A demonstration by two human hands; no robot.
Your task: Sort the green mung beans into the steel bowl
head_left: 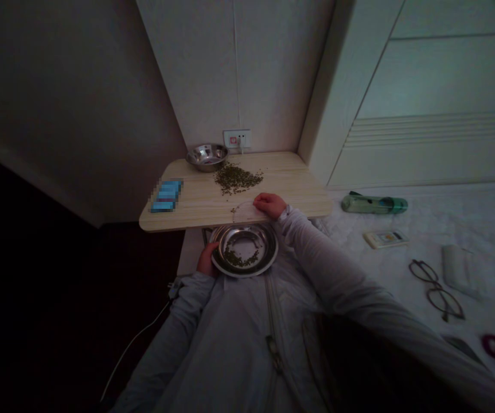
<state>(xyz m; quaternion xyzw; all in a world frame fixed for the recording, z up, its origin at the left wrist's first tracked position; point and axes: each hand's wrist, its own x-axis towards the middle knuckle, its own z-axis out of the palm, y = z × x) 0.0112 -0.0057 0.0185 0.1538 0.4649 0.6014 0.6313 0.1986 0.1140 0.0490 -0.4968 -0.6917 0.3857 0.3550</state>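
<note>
My left hand (207, 261) is closed on the rim of a steel bowl (272, 258) at the table's front edge. Small green beans (241, 259) lie along the near side of the bowl's bottom. Over the front of the wooden table (199, 201), my right hand (269, 205) is closed on a thin, see-through plastic piece (245, 211); its exact kind is unclear. A few beans lie by the left edge of this piece. Farther back on the table is a spread pile of green beans (236, 178), beside a second steel bowl (207, 158).
A blue, blurred-out object (166, 196) lies at the table's left side. A wall socket (237, 139) with a plugged-in cable is behind the table. On the white bed to the right are a green bottle (374, 203), a phone (385, 238), eyeglasses (436, 289) and a pale case (461, 271).
</note>
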